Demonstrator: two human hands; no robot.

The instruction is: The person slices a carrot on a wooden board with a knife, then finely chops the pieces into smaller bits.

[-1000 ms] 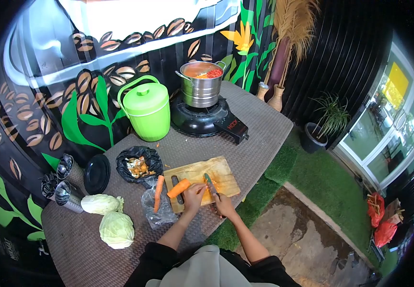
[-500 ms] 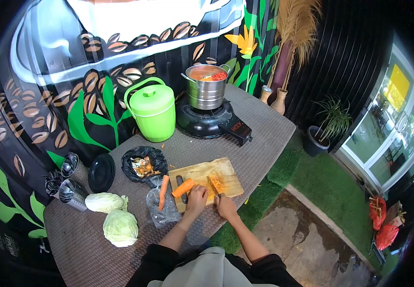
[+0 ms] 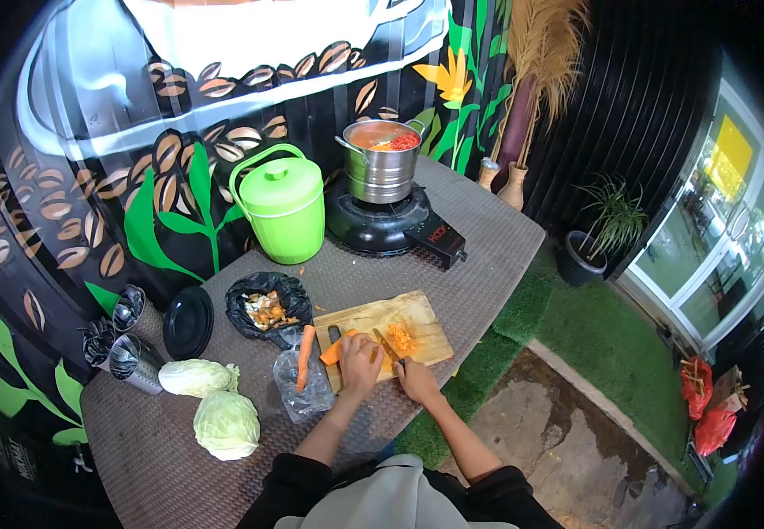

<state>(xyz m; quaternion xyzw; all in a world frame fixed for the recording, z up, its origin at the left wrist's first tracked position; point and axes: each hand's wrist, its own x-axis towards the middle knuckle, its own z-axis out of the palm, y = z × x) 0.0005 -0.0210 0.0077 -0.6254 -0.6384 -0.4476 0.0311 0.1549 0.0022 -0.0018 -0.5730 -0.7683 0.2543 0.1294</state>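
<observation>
My left hand [image 3: 360,363] has its fingers curled over a carrot [image 3: 330,354] on the wooden cutting board [image 3: 427,314], hiding much of it. In my right hand [image 3: 418,382] is a knife [image 3: 385,342], its blade lying between my left hand and a small heap of chopped carrot [image 3: 400,337]. A dark elongated shape, which I cannot make out, shows at the board's left end. Left of the board, a peeled carrot [image 3: 304,360] rests on a clear plastic bag [image 3: 305,395].
A black-lined bowl of scraps [image 3: 267,306] stands behind the plastic bag. Two cabbages, one round [image 3: 227,425] and one longer [image 3: 197,377], sit at left near metal cutlery holders [image 3: 136,361]. At the back are a green bucket [image 3: 286,212] and a pot [image 3: 380,167] on a portable stove [image 3: 373,225].
My left hand has opened out slightly and shifted over the carrot, covering more of it. The knife has moved left, away from the chopped heap, so its blade shows clearly.
</observation>
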